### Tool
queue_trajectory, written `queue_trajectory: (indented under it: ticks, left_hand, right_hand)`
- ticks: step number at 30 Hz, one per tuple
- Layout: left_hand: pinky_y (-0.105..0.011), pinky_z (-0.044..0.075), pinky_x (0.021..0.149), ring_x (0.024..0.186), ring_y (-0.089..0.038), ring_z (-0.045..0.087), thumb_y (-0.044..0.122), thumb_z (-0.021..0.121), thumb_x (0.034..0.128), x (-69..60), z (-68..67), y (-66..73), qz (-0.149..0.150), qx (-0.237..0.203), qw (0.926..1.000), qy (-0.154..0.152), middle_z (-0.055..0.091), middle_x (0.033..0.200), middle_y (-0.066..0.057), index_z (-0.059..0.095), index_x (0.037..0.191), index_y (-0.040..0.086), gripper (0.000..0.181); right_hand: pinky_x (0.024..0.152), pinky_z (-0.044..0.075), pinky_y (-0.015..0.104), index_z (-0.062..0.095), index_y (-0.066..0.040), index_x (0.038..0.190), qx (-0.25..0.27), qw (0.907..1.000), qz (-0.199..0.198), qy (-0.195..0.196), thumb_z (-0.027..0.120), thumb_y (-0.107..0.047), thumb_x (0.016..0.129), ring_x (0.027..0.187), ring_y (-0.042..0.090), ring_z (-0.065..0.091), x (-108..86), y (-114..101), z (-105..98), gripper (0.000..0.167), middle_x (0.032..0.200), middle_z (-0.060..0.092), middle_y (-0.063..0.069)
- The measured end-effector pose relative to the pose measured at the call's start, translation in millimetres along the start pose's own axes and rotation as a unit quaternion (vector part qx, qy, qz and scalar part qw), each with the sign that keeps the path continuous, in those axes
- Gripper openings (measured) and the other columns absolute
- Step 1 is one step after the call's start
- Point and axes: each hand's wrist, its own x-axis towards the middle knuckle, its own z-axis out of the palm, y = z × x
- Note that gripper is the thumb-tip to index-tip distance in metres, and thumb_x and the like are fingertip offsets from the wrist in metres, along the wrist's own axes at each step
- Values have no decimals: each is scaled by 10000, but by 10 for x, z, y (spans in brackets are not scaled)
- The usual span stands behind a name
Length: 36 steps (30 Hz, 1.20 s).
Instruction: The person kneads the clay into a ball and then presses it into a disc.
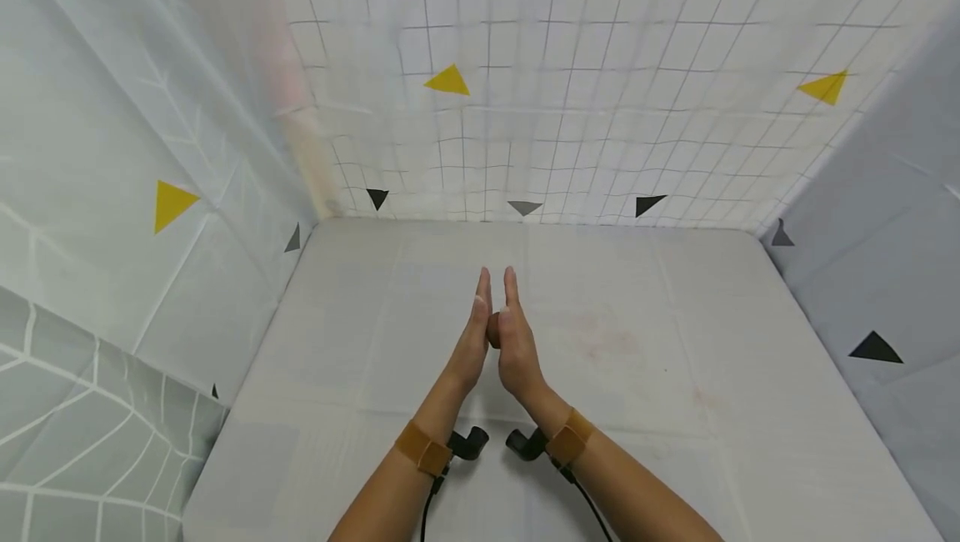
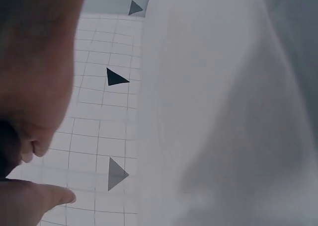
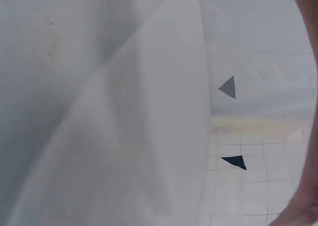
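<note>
In the head view my left hand [image 1: 471, 343] and right hand [image 1: 519, 350] face each other above the table, fingers straight and pointing forward. Between the two palms sits a small brown rounded lump [image 1: 492, 331], partly hidden by the right hand. Both palms touch it, and the fingertips stay a little apart. From the left wrist, the lump [image 2: 7, 147] is a dark shape at the left edge, with the right hand [image 2: 37, 82] above it and the left hand [image 2: 30, 198] below. The right wrist view has only part of a hand [image 3: 300, 206] along its right edge.
A pale cover lies over the table [image 1: 637, 459], with faint reddish stains right of the hands. Behind it hangs a gridded white sheet [image 1: 570, 125] with yellow, black and grey triangles. Grey-white sheets close off both sides. Small black cameras [image 1: 468, 444] are strapped to the wrists, trailing cables.
</note>
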Motion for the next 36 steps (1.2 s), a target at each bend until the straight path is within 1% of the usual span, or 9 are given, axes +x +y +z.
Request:
queue_trajectory:
  ticks: [5,9,13,16,19,23,30,32,36]
  left_hand:
    - [-514,-27,1239,1549,-117,-59,651,104,1045,25,2,31,207,-43,9997,108,-69,1706,34,-36,1647,210,760]
    - [-511,-12,1241,1549,-114,-42,618,106,1058,49,-18,29,17,38,9992,398,-54,1703,65,-20,1649,215,726]
    - [-512,-3,1241,1548,-114,-32,601,117,1066,60,-36,21,-196,142,9977,635,-36,1695,95,-6,1651,208,715]
    - [-511,-4,1241,1547,-111,-32,590,124,1070,57,-33,16,-253,200,9975,636,-31,1694,93,-2,1651,202,710]
    - [-497,-1,1244,1547,-108,-27,588,119,1071,49,-17,-3,-230,177,9984,489,-33,1696,85,-7,1650,205,705]
    - [-496,-11,1243,1548,-111,-36,627,101,1055,39,17,-3,-118,48,9996,252,-48,1701,59,-27,1648,193,746]
    - [-493,-16,1243,1549,-111,-45,650,103,1044,44,26,31,18,-7,9997,248,-65,1706,37,-34,1648,206,761]
    - [-497,-11,1244,1549,-113,-40,618,101,1057,49,5,18,-21,23,9993,371,-57,1703,58,-28,1648,206,732]
    - [-524,-1,1239,1546,-109,-30,608,109,1060,58,-44,-8,-183,27,9977,648,-37,1695,100,-12,1651,212,722]
  right_hand:
    - [654,386,230,63,127,1571,75,9995,279,-147,209,12,1069,615,105,366,-49,-4,19,535,652,417,82]
    - [1045,358,213,67,106,1580,54,9990,443,-78,218,-10,1078,821,148,453,-95,-40,33,537,775,481,193]
    - [1221,132,254,73,103,1580,-27,9989,472,-29,222,-6,1071,1356,263,392,-120,-90,41,541,1339,496,311]
    - [1228,118,258,80,121,1572,-134,9992,379,1,223,13,1060,1436,306,309,-112,-111,41,542,1508,359,300]
    - [1127,305,209,81,133,1566,-191,9995,259,38,227,22,1055,1047,225,541,-81,-112,33,543,1096,586,257]
    - [741,403,235,71,123,1572,-177,9997,196,17,223,9,1063,631,114,364,-34,-91,15,543,657,418,165]
    - [988,370,201,76,105,1581,-165,9987,476,-71,221,-11,1074,824,179,473,-48,-53,16,539,880,538,164]
    - [1009,364,212,77,103,1581,-158,9986,500,-88,221,-9,1079,830,198,476,-76,-32,28,535,805,511,176]
    - [1221,136,264,72,49,1601,-126,9985,528,-76,208,-31,1087,1265,286,439,-147,124,61,538,1184,550,262]
